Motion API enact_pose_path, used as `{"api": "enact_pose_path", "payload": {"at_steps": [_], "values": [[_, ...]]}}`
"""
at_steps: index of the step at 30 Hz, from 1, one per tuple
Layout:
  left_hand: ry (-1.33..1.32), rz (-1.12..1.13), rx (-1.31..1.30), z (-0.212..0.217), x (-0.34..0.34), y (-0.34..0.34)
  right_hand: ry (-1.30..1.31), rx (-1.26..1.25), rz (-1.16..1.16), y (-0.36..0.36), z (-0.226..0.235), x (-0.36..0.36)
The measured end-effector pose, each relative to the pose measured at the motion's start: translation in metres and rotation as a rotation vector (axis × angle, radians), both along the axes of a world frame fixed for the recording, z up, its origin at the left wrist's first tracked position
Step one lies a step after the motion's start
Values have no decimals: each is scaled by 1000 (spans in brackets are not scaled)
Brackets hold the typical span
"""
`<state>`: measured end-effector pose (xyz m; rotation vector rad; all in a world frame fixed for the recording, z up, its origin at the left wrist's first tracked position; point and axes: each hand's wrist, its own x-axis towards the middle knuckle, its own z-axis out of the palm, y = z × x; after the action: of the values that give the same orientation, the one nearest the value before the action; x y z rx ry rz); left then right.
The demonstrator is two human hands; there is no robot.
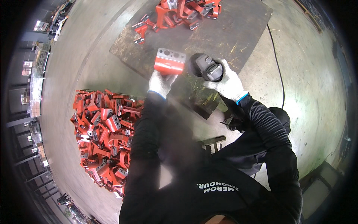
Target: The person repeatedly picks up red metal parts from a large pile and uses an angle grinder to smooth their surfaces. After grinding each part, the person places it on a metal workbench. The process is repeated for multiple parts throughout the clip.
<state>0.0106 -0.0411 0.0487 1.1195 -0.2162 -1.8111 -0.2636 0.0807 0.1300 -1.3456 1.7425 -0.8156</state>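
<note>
In a white knit glove, my left hand [161, 84] grips a red metal bracket [169, 66] from below. The bracket's upper face is bare grey metal with several round holes. To its right, my gloved right hand [229, 83] is wrapped round a dark grey angle grinder [209, 68]. The grinder's head points toward the bracket, with a small gap between them. Its disc side is dark and blurred. Both hands are over the near part of a dark worktable [231, 33]; my fingers under the bracket are partly hidden.
More red brackets [182, 14] are piled at the table's far side. A large heap of similar red parts [106, 136] stands left of my left arm. A black cable [278, 63] runs along the concrete floor on the right. A metal frame [214, 141] is near my legs.
</note>
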Motion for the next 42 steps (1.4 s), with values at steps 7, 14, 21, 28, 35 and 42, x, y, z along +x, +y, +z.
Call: {"api": "enact_pose_path", "payload": {"at_steps": [7, 14, 21, 28, 35, 42], "values": [[71, -19, 3, 8, 4, -5, -80, -140, 19, 5, 2, -1], [28, -114, 21, 19, -1, 5, -112, -217, 76, 0, -1, -2], [-51, -220, 28, 18, 8, 8, -162, -288, -6, -5, 3, -10], [-229, -331, -34, 18, -8, 11, -201, -246, -207, -9, -10, -23], [-969, -418, -467, -87, -45, -5, -43, -130, -276, -9, -47, -52], [-991, -545, -646, -152, -35, 21, 171, 141, -126, -17, -122, -60]]}}
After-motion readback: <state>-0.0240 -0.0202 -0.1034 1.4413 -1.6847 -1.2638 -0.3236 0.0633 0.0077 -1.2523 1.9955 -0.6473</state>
